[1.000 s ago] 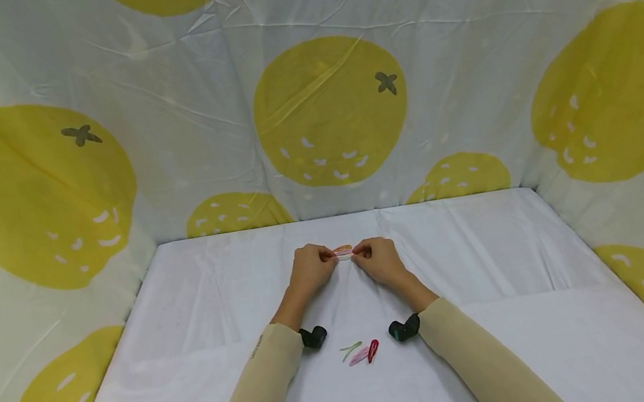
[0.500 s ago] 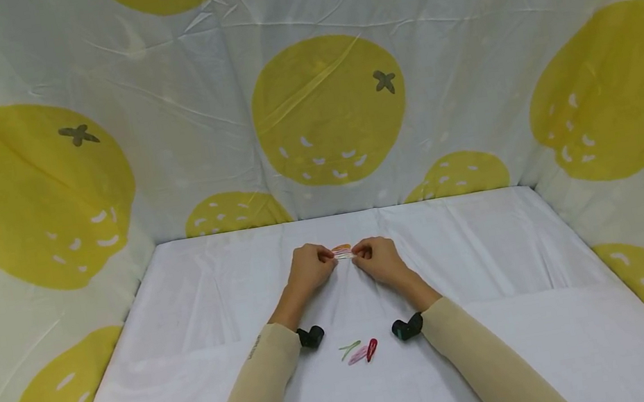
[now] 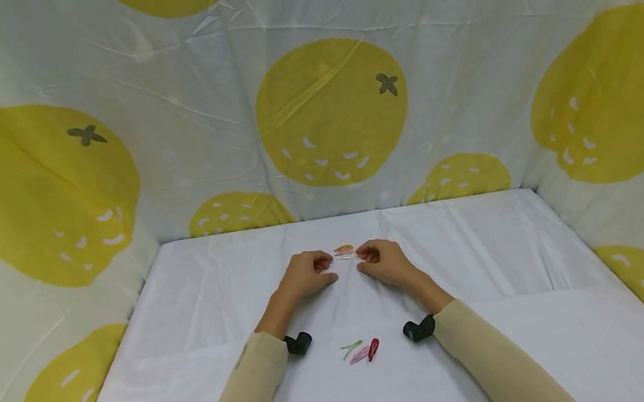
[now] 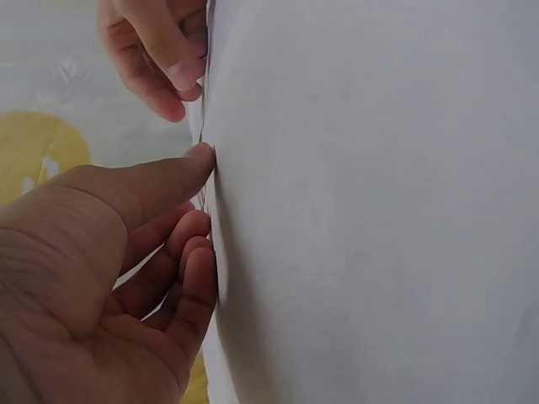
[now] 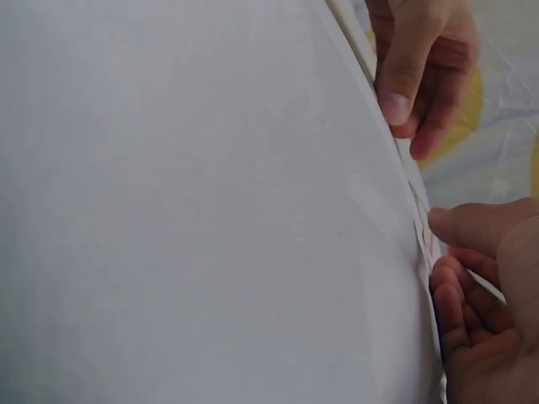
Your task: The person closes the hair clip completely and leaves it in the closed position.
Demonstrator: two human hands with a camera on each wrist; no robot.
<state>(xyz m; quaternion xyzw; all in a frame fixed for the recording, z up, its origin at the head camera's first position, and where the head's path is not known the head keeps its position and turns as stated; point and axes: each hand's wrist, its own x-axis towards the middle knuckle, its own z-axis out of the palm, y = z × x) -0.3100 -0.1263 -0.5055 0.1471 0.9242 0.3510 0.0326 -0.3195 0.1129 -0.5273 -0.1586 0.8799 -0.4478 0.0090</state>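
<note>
Toward the far side of the white table lies a small row of hair clips: an orange hair clip (image 3: 343,248) at the back, pinkish ones in the middle, a whitish hair clip (image 3: 346,257) in front. My left hand (image 3: 306,275) is at the row's left end, thumb parted from the loosely bent fingers, nothing held. At the right end, my right hand (image 3: 387,262) is likewise parted, its fingertips very near the clips; whether they touch is unclear. Both wrist views show the thumbs apart from the fingers, with the clips almost edge-on and barely visible.
Closer to the person lie a green hair clip (image 3: 352,347), a pink hair clip (image 3: 360,355) and a red hair clip (image 3: 373,349). A lemon-print curtain (image 3: 446,104) encloses the white-covered table (image 3: 483,379) at the back and sides.
Both hands held the ends of the clip row earlier. Now the thumbs have come away from the fingers and the hands have drawn slightly apart and back, leaving the clips lying there.
</note>
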